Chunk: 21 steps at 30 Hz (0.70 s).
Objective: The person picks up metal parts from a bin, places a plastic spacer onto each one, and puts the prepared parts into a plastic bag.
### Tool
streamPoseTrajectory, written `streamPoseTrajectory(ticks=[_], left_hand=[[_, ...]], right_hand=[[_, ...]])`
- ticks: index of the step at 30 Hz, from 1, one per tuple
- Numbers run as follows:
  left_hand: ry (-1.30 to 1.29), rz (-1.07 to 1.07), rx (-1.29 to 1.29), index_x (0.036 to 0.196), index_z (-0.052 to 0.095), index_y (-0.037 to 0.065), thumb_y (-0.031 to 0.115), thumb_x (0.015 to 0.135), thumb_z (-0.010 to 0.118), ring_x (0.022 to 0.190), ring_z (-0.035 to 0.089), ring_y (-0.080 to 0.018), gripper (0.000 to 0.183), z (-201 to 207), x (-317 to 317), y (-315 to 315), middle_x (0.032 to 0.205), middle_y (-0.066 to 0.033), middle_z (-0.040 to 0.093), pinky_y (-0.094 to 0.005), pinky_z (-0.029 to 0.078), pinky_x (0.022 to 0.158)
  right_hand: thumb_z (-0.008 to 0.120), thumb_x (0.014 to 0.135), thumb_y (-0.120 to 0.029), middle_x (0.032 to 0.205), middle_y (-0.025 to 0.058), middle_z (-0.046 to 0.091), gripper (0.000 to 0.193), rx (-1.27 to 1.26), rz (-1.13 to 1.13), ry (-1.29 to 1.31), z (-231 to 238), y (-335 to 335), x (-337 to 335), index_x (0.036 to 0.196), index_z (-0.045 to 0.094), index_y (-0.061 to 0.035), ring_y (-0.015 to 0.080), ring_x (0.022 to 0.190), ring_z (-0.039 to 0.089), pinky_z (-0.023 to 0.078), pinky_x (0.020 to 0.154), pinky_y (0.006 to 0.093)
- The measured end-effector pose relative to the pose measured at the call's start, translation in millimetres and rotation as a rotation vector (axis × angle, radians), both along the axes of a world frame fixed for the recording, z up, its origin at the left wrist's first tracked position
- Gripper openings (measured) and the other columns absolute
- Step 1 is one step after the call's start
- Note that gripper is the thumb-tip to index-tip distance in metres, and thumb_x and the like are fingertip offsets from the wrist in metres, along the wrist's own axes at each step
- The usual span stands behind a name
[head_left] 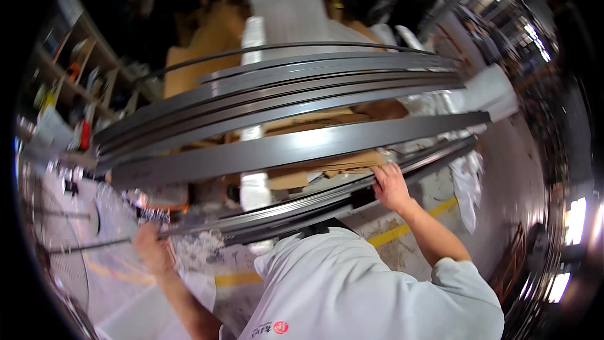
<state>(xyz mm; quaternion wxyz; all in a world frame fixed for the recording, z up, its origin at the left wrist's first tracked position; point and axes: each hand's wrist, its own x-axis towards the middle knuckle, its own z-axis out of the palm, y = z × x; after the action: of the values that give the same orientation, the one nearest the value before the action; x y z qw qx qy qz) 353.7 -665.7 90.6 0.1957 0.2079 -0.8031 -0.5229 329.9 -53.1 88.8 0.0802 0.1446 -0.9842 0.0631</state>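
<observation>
Close in front of my body lies a long, slim metal profile (302, 203), grey with dark grooves, running from lower left to upper right. My right hand (390, 187) is closed over it right of the middle, fingers curled across its far edge. At its left end is my left hand (155, 249), smeared by motion, so its grip does not show clearly. Just beyond, a wide flat grey metal bar (302, 145) lies nearly parallel, touched by neither hand. Several more long grey and brownish profiles (283, 91) lie side by side farther off.
White-wrapped supports (255, 192) run under the bars. Brown cardboard (207, 41) and white foam sheeting (289, 12) lie behind them. A shelf with compartments (88, 66) stands at the left. Yellow lines (390, 234) mark the floor, and white wrapping (465, 189) hangs at the right.
</observation>
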Motion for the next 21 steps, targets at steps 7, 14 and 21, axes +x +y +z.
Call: streamPoseTrajectory(ticks=[7, 14, 21], left_hand=[[-0.016, 0.234, 0.565, 0.073, 0.049, 0.011, 0.018, 0.095, 0.055, 0.045, 0.034, -0.0049, 0.024, -48, -16, -79, 0.059, 0.0035, 0.038, -0.0240, 0.026, 0.040], [-0.014, 0.309, 0.629, 0.076, 0.050, 0.008, 0.015, 0.095, 0.052, 0.047, 0.035, -0.0086, 0.020, -37, -66, -27, 0.060, 0.0007, 0.043, -0.0241, 0.028, 0.043], [0.021, 0.074, 0.605, 0.112, 0.058, -0.002, 0.021, 0.097, 0.055, 0.100, 0.057, -0.0273, 0.027, -52, -80, -8, 0.108, -0.0147, 0.058, -0.0400, 0.051, 0.082]], right_hand=[[0.065, 0.077, -0.011, 0.087, 0.0099, 0.059, 0.009, -0.006, 0.022, -0.031, 18, 19, -9, 0.084, 0.060, -0.0085, 0.0296, 0.090, 0.059, 0.045, 0.084, 0.0405], [0.061, 0.079, -0.011, 0.087, 0.0102, 0.060, 0.006, 0.006, 0.059, 0.041, 22, 72, -75, 0.083, 0.060, -0.0064, 0.0295, 0.091, 0.059, 0.046, 0.084, 0.0395], [0.061, 0.076, -0.010, 0.095, 0.0141, 0.065, 0.016, -0.008, 0.091, 0.009, -13, 116, -198, 0.092, 0.066, -0.0079, 0.0349, 0.097, 0.063, 0.050, 0.087, 0.0453]])
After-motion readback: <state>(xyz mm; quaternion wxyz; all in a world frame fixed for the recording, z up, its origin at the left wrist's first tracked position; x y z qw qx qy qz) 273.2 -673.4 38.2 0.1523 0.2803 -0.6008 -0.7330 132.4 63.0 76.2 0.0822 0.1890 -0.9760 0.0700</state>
